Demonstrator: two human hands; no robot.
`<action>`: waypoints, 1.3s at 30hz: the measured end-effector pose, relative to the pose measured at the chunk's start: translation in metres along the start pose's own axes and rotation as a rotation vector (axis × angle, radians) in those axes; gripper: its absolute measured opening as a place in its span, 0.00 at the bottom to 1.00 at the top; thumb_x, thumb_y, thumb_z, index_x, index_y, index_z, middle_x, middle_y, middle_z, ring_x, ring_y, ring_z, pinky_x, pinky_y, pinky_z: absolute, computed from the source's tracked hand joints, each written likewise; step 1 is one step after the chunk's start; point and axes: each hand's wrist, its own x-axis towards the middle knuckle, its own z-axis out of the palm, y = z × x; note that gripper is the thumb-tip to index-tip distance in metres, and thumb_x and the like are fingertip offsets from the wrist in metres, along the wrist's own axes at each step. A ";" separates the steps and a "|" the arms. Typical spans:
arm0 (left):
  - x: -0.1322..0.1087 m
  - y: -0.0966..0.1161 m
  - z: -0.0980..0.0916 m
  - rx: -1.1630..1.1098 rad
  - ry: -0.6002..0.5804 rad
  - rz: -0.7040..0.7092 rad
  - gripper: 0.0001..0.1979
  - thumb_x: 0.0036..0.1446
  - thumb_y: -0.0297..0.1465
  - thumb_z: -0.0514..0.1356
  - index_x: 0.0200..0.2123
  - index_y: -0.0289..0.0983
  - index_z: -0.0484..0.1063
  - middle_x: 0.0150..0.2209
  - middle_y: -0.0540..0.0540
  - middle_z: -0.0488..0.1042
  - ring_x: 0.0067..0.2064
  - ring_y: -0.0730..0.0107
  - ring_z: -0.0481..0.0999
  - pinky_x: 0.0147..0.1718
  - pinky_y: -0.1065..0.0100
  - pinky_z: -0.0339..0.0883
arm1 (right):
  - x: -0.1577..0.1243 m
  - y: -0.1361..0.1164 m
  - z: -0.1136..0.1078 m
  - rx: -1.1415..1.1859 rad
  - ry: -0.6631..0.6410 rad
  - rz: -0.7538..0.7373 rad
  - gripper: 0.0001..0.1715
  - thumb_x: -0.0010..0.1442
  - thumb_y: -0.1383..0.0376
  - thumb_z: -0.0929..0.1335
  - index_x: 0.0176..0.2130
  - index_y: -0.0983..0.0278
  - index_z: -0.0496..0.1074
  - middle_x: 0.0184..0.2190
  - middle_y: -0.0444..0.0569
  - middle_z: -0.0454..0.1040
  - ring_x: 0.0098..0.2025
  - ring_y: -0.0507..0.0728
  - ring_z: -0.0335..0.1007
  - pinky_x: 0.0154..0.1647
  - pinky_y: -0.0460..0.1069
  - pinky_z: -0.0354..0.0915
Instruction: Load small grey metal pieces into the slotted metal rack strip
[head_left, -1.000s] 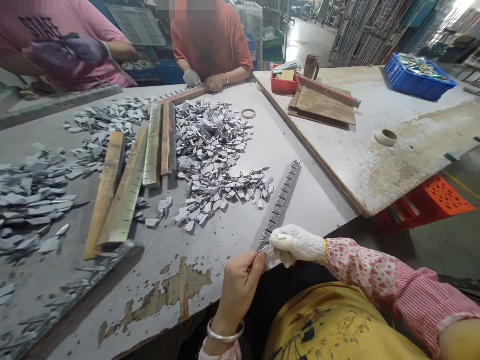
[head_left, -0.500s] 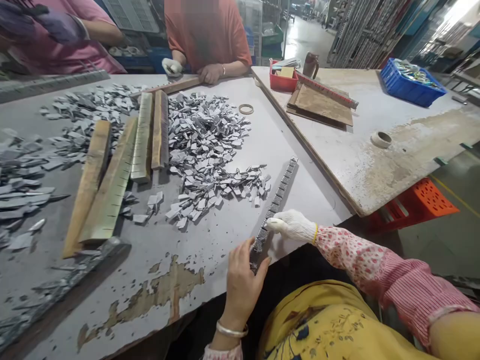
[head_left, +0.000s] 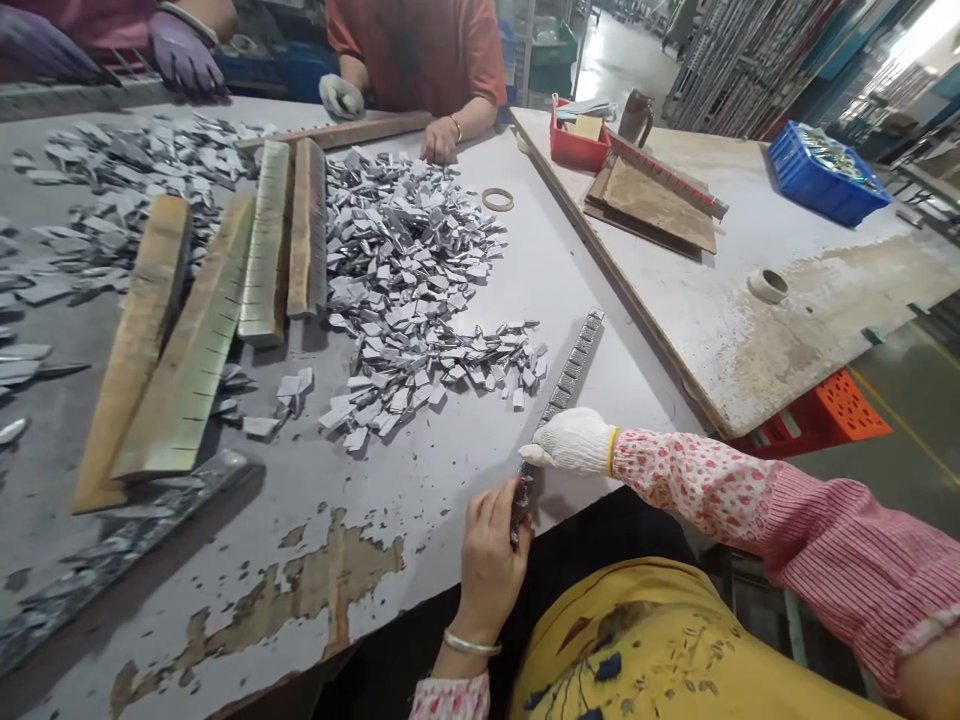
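Note:
A long narrow strip [head_left: 567, 380] filled with small grey pieces lies at an angle near the table's front edge. My left hand [head_left: 491, 560], bare with a bracelet at the wrist, grips the strip's near end. My right hand [head_left: 570, 441], in a white knit glove, rests on the strip a little farther up, fingers pressed on it. A big pile of small grey pieces [head_left: 409, 270] spreads over the table beyond the strip.
Several slotted wooden bars [head_left: 187, 340] lie to the left, with more grey pieces [head_left: 112, 190] behind. Two other people work at the far side: a purple-gloved hand [head_left: 184, 55] and a white-gloved hand [head_left: 339, 97]. A second table [head_left: 757, 330] holds a red bin [head_left: 574, 148] and blue crate [head_left: 825, 170].
My right hand has moved up the strip from its near end. My left hand went from pinching a small piece to gripping the strip's end. The view tilted lower.

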 end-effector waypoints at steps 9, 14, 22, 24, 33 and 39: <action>-0.001 0.003 0.002 -0.016 -0.018 -0.028 0.25 0.60 0.23 0.53 0.61 0.38 0.57 0.51 0.39 0.72 0.51 0.56 0.69 0.49 0.55 0.68 | -0.007 -0.007 0.033 -0.014 0.156 0.001 0.37 0.68 0.46 0.52 0.35 0.66 0.76 0.30 0.60 0.77 0.34 0.62 0.74 0.33 0.51 0.60; -0.003 0.002 -0.003 -0.081 -0.009 -0.084 0.23 0.60 0.27 0.54 0.59 0.38 0.61 0.50 0.39 0.72 0.52 0.55 0.69 0.49 0.52 0.69 | -0.013 -0.002 0.031 0.028 0.198 -0.004 0.38 0.67 0.44 0.51 0.34 0.64 0.75 0.28 0.55 0.76 0.31 0.59 0.72 0.30 0.49 0.55; 0.062 -0.039 -0.060 -0.112 -0.034 -0.367 0.22 0.61 0.42 0.53 0.52 0.35 0.66 0.44 0.40 0.74 0.42 0.61 0.75 0.40 0.59 0.72 | -0.017 0.025 0.022 0.802 0.168 0.208 0.45 0.63 0.36 0.49 0.25 0.63 0.73 0.17 0.47 0.71 0.25 0.54 0.68 0.34 0.48 0.60; 0.093 -0.059 -0.061 0.020 0.065 -0.412 0.22 0.56 0.42 0.58 0.48 0.34 0.67 0.45 0.37 0.71 0.46 0.54 0.71 0.46 0.53 0.67 | -0.019 0.030 0.031 0.988 0.167 0.280 0.44 0.61 0.35 0.52 0.25 0.64 0.74 0.15 0.47 0.71 0.24 0.54 0.69 0.33 0.48 0.62; 0.123 -0.086 -0.044 0.061 0.207 -0.510 0.10 0.56 0.37 0.54 0.28 0.37 0.69 0.32 0.43 0.71 0.38 0.59 0.70 0.38 0.63 0.62 | -0.033 0.043 0.053 1.211 0.274 0.173 0.33 0.62 0.42 0.60 0.29 0.66 0.71 0.18 0.45 0.72 0.21 0.51 0.67 0.25 0.45 0.62; 0.078 -0.027 -0.047 -0.321 0.111 -0.474 0.15 0.59 0.42 0.53 0.31 0.37 0.68 0.20 0.54 0.62 0.23 0.73 0.63 0.24 0.72 0.59 | -0.025 0.026 0.033 1.352 0.335 0.033 0.24 0.62 0.47 0.63 0.35 0.66 0.70 0.24 0.45 0.73 0.24 0.50 0.68 0.23 0.42 0.61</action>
